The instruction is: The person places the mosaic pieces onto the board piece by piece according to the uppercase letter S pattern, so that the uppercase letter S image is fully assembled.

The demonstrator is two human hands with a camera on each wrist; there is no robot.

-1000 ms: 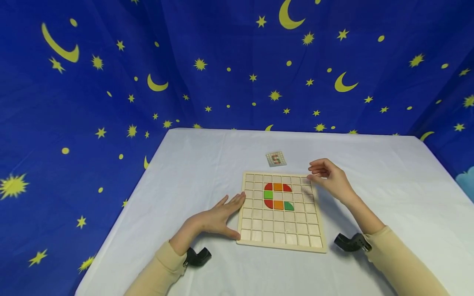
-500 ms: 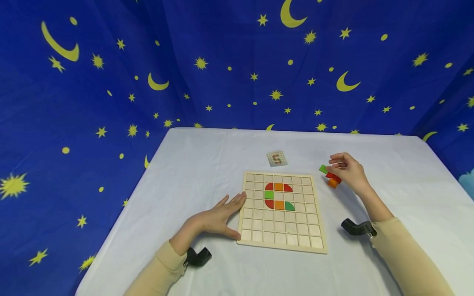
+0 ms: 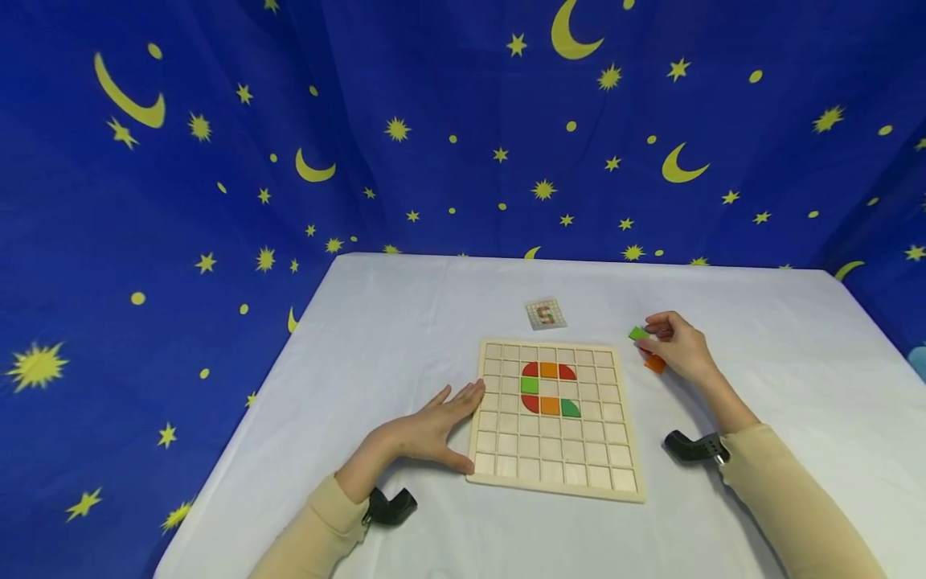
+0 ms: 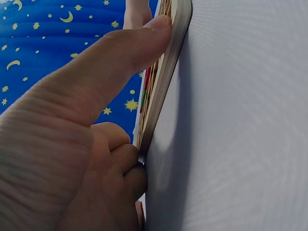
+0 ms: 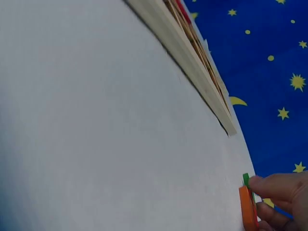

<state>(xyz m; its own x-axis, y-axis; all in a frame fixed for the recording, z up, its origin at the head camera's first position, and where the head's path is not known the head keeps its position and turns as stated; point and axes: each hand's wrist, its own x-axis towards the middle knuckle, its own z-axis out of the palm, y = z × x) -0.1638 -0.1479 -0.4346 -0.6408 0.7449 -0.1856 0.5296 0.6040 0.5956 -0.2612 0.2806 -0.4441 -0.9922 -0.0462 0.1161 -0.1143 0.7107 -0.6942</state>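
Observation:
A wooden grid board (image 3: 628, 426) lies on the white table, with several red, orange and green tiles (image 3: 549, 406) set in a curved shape. My left hand (image 3: 434, 426) rests at its left edge, thumb and fingers spread; in the left wrist view the thumb (image 4: 130, 48) touches the board's rim (image 4: 163, 82). Beyond the board's upper right corner, my right hand (image 3: 680, 347) pinches at a green tile (image 3: 638, 333) among loose pieces. An orange tile (image 3: 654, 363) lies just below the fingers. A red piece there is mostly covered by the hand.
A small card (image 3: 546, 314) picturing a similar tile pattern lies behind the board. A white cloth (image 3: 405, 322) covers the table. Blue curtains (image 3: 463, 96) with moons and stars hang behind and to the left. Black wrist mounts (image 3: 391, 508) stick out from both sleeves.
My right hand has moved right from the board's upper right corner to the loose tiles, then closed in on the green one. The left hand stays at the board's left edge.

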